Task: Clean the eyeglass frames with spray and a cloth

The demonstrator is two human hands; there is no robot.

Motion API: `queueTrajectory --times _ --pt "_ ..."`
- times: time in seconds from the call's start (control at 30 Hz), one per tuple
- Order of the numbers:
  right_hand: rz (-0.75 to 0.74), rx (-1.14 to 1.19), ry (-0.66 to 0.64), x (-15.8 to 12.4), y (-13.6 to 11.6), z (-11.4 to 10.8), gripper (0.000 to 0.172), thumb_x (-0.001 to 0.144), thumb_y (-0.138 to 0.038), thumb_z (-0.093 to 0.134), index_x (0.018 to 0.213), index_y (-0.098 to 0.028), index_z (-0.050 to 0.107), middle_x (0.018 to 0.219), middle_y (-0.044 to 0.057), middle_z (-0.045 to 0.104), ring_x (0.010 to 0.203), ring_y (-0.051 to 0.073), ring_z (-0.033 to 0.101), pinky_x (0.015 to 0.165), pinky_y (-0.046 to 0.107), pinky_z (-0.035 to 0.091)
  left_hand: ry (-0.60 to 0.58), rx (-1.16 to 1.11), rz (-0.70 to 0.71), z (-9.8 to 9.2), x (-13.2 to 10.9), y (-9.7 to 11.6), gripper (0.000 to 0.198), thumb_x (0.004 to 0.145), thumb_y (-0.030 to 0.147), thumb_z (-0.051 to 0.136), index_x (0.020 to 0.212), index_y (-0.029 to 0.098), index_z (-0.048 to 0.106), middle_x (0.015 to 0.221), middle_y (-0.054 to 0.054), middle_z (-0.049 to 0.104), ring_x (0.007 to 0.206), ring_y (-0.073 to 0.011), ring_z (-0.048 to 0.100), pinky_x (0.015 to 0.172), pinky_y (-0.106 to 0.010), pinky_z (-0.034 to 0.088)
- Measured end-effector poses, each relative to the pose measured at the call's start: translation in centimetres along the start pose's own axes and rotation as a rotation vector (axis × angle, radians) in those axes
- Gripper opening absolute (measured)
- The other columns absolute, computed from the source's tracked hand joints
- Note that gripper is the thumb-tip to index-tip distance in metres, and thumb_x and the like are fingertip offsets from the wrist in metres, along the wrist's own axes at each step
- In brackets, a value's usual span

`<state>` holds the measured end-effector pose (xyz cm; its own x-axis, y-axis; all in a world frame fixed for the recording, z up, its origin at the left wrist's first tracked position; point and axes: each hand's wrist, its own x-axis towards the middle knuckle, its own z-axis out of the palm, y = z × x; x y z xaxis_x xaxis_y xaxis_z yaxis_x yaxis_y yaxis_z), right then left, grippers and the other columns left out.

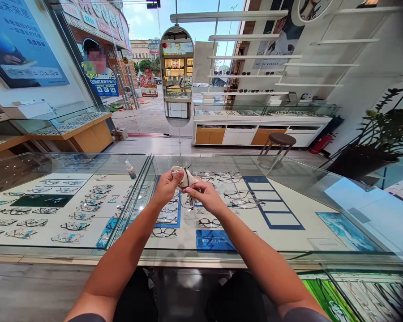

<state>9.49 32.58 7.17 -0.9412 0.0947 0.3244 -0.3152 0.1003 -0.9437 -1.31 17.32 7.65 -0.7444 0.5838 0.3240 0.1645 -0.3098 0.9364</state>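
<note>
Both my hands are raised over a glass display case, close together. My left hand [167,187] is closed on a beige cloth [190,180], thumb on top, and the cloth is folded against a pair of eyeglasses [187,175]. My right hand [204,193] pinches the same dark, thin-framed eyeglasses from the other side, its fingertips touching the cloth's edge. Much of the frame is hidden by cloth and fingers. Below the glass, rows of eyeglasses [210,222] lie under and around my hands.
A small white bottle [130,170] stands on the glass top to the left. A blue tray [282,214] and a blue card [215,240] lie inside the case [309,241]. Beyond are an oval mirror [176,76], a stool [282,139] and a potted plant [383,129].
</note>
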Motion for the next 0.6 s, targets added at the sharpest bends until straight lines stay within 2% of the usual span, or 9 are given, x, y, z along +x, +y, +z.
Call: queueTrajectory --times 0.1,0.2,0.27,0.33,0.5,0.6 --pt "0.068 0.06 0.05 0.1 0.1 -0.3 0.051 0.077 -0.074 0.086 0.083 -0.024 0.089 0.099 0.007 0.074 0.089 0.022 0.061 0.081 0.035 0.047 -0.156 -0.089 -0.073 -1.0 0.4 0.2 0.059 0.086 0.072 0.082 0.101 0.015 0.077 0.089 -0.008 0.078 0.087 -0.0221 0.073 0.085 -0.034 0.057" --pt "0.155 0.134 0.079 0.1 0.3 -0.5 0.053 0.074 -0.074 0.087 0.082 -0.022 0.088 0.086 0.005 0.072 0.077 0.019 0.054 0.07 0.032 0.041 -0.209 -0.141 -0.078 -1.3 0.4 0.6 0.052 0.082 0.057 0.093 0.109 0.015 0.078 0.095 -0.008 0.08 0.095 -0.023 0.075 0.093 -0.035 0.057" --pt "0.178 0.168 0.08 0.2 0.4 -0.5 0.052 0.073 -0.073 0.088 0.081 -0.021 0.087 0.083 0.005 0.072 0.075 0.018 0.053 0.069 0.032 0.04 -0.187 -0.141 -0.065 -1.0 0.3 0.7 0.052 0.076 0.046 0.099 0.112 0.016 0.077 0.095 -0.007 0.08 0.093 -0.0211 0.074 0.091 -0.033 0.057" --pt "0.169 0.168 0.072 0.2 0.4 -0.3 0.052 0.072 -0.073 0.089 0.08 -0.022 0.087 0.084 0.005 0.072 0.077 0.019 0.056 0.072 0.033 0.042 -0.153 -0.137 -0.06 -0.6 0.1 0.6 0.053 0.073 0.043 0.101 0.111 0.015 0.076 0.091 -0.006 0.079 0.085 -0.0188 0.072 0.085 -0.031 0.056" --pt "0.057 0.037 0.023 0.2 0.1 0.0 0.053 0.079 -0.076 0.083 0.079 -0.023 0.085 0.103 0.008 0.076 0.103 0.026 0.067 0.093 0.039 0.051 -0.02 -0.1 -0.075 -0.1 0.1 0.0 0.055 0.072 0.054 0.1 0.1 0.014 0.074 0.083 -0.004 0.076 0.07 -0.0143 0.066 0.07 -0.027 0.053" --pt "0.004 -0.006 0.039 0.1 0.3 0.1 0.052 0.083 -0.075 0.08 0.083 -0.023 0.081 0.099 0.007 0.074 0.1 0.026 0.067 0.092 0.039 0.051 0.05 -0.119 -0.082 -0.4 0.3 -0.1 0.059 0.07 0.058 0.099 0.099 0.014 0.074 0.085 -0.004 0.078 0.072 -0.0154 0.068 0.07 -0.029 0.055"
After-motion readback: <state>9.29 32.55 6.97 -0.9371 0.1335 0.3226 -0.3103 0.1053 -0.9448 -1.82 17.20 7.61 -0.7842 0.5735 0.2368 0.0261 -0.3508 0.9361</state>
